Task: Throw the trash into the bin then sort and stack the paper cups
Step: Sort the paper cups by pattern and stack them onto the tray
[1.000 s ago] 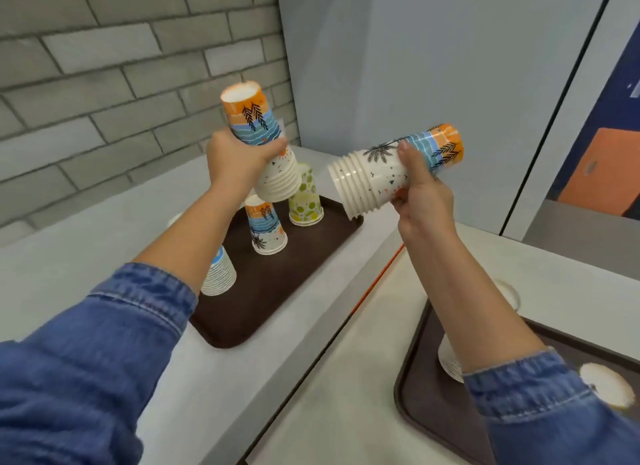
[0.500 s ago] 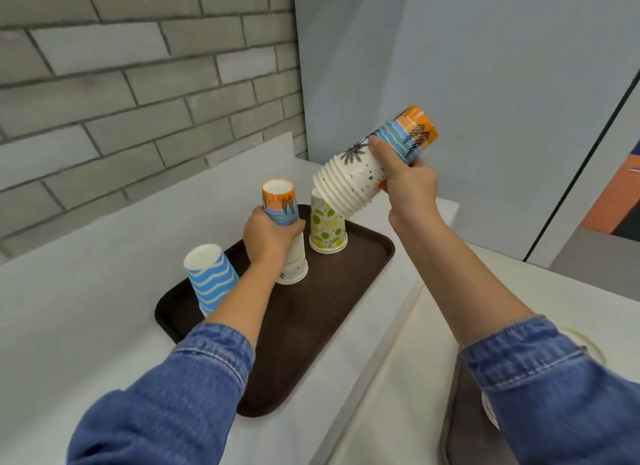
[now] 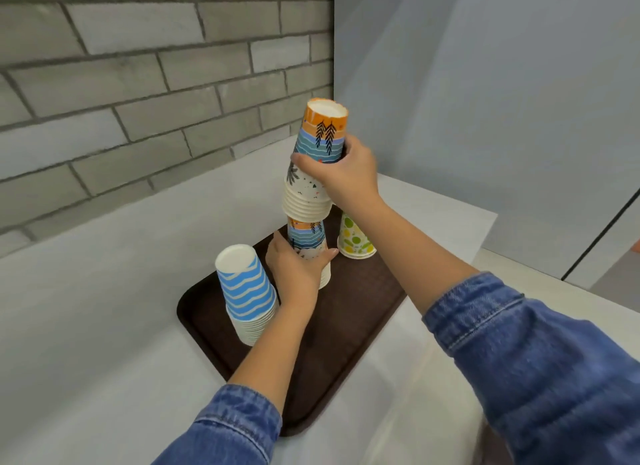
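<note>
Curled round the upper palm-print stack (image 3: 316, 159), my right hand (image 3: 346, 175) holds it mouth-down over the matching stack (image 3: 306, 237) that my left hand (image 3: 298, 272) grips steady on the far part of the tray (image 3: 349, 329), so, I judge, both nest straight without toppling.

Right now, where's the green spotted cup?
Head view: the green spotted cup stands upside down at the far edge of the brown tray, just right of the palm-print stack gripped by the left hand.
</note>
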Available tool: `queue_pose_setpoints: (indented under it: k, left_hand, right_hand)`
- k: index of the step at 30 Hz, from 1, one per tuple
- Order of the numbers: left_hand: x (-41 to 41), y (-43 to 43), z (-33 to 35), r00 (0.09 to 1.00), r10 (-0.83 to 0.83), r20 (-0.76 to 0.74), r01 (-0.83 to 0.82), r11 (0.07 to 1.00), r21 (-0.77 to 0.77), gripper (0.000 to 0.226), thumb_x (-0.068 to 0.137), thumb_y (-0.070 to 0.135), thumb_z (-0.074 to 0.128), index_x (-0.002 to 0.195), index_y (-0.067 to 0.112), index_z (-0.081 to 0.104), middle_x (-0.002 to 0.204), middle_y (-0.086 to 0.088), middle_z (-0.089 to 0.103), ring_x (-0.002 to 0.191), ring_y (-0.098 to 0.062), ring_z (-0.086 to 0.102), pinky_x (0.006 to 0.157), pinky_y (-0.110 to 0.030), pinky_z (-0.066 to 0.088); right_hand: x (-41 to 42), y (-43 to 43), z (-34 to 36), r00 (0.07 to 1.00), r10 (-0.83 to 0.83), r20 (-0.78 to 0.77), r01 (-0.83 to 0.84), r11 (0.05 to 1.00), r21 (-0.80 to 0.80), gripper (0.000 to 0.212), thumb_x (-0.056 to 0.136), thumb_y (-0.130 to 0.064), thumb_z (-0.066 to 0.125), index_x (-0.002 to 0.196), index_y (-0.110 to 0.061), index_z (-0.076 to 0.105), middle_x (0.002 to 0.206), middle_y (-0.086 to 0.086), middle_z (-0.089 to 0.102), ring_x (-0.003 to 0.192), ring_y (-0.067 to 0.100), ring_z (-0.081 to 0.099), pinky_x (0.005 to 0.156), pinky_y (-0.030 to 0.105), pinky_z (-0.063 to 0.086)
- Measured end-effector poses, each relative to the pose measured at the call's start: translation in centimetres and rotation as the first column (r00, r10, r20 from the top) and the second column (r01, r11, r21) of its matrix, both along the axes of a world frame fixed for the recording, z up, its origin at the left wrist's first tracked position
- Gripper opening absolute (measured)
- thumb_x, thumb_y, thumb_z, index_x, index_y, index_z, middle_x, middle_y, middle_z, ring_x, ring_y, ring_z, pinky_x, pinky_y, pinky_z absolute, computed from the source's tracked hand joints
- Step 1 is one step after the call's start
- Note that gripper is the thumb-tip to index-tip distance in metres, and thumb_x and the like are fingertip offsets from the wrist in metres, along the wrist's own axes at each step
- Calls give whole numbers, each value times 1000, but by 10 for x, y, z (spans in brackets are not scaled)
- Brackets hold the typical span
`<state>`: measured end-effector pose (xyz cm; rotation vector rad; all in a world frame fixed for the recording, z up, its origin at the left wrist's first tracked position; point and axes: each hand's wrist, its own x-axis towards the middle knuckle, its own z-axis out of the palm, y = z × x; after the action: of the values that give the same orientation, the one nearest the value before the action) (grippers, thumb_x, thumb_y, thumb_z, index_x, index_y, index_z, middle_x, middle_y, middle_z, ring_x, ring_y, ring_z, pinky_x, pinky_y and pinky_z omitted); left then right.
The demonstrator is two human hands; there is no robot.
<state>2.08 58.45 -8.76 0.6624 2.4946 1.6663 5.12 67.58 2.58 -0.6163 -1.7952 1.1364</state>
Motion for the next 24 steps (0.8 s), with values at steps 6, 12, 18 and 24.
queue_pose_setpoints:
  k: [6,12,18,24]
  left_hand:
    - [25,-19,-12,998,34,61,-32,999,-22,117,65,29,84,150,3,8,154,-16,26,144,-28,21,116,-35,18]
    - [39,-26,-15,992,-63,112,68,997,-40,113,70,27,81,151,7,5,156,-11,21,145,-24,20,116,-35,22]
    - [58,-33,-7,988,-133,82,132,991,18,100,72,23,81,149,10,19,150,-13,32,141,-25,28,115,-40,29]
    - [114,-35,-3,965,-263,-1,258,947,189,50,82,18,70,128,20,51,129,2,48,122,-10,45,105,-28,37]
  right_hand:
    - [-8,-5,-52,962,75,261,-84,996,21,52,60,-43,85,102,-24,61,88,-15,64,77,-1,60,65,12,46]
    - [4,-5,-73,938,174,299,-177,984,-16,52,63,-36,87,106,-24,60,93,-17,66,79,-13,60,70,9,52]
    - [51,-7,-58,899,117,423,-101,993,-59,94,74,-42,77,149,-13,27,150,8,41,136,21,41,106,33,36]
    - [226,-23,-46,948,-286,137,267,953,144,43,83,-30,72,124,-24,61,120,-7,64,112,2,57,95,15,42]
